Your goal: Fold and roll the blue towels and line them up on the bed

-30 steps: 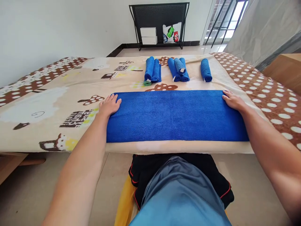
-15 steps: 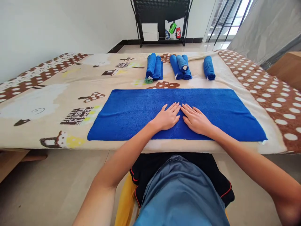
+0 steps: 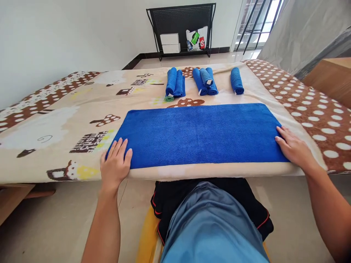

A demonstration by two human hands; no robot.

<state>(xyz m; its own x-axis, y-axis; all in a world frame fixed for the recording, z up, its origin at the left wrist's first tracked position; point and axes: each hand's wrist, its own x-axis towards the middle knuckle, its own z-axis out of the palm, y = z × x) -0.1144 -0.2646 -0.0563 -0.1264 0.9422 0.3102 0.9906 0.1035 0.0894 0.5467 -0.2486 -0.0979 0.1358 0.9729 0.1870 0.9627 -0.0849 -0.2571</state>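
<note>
A blue towel (image 3: 200,135) lies spread flat along the near edge of the blanket-covered surface. My left hand (image 3: 115,160) rests on the towel's near left corner, fingers stretched out and holding nothing. At the opposite end, my right hand (image 3: 294,146) lies over the right edge with its fingers extended and its palm covering the near right corner. Beyond the towel are rolled blue towels: a left group (image 3: 174,83) with a green roll (image 3: 169,98) at its near end, a stacked middle group (image 3: 205,82), and a single roll (image 3: 237,81) to the right.
A cream blanket (image 3: 153,91) with brown dotted borders covers the surface. A black metal rack (image 3: 182,22) holding white boxes (image 3: 170,43) and a printed bag (image 3: 196,38) stands by the far wall. At right is a wooden box-like piece (image 3: 329,78).
Both hands have slid apart from the towel's middle, the left to its left end and the right to its right end. The towel still lies flat. The camera view has shifted slightly.
</note>
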